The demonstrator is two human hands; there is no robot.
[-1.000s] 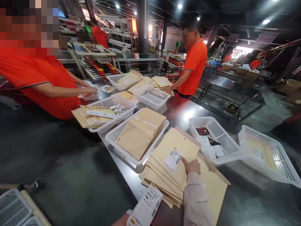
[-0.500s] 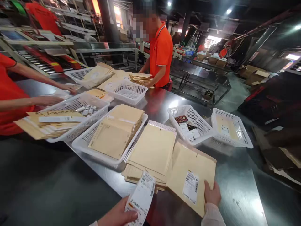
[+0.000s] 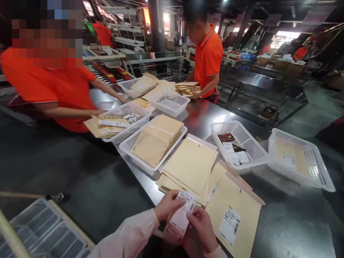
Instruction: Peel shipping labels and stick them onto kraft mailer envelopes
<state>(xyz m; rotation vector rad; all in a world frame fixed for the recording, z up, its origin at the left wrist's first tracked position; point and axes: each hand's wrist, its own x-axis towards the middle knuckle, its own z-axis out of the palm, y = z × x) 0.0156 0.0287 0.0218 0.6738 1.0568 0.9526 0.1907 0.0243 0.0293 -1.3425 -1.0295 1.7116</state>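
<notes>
A strip of printed shipping labels (image 3: 179,220) hangs between my two hands at the table's near edge. My left hand (image 3: 170,205) pinches its upper left side, thumb on top. The fingers of my right hand (image 3: 202,226) are closed on its right edge. To the right lies a padded envelope (image 3: 248,211) bearing a white label (image 3: 230,225), partly over another labelled envelope. A stack of plain padded envelopes (image 3: 189,165) sits just beyond my hands.
Past the stack is a white basket (image 3: 125,147) full of envelopes. Right of it stand a basket with small packets (image 3: 255,152) and a basket with an envelope (image 3: 321,175). Two people in orange shirts (image 3: 208,53) work across the table. Plastic crates (image 3: 40,225) stand low at left.
My right hand has left the labelled envelope and now grips the label strip too. Another labelled envelope shows beneath the one on the right. The view has turned left.
</notes>
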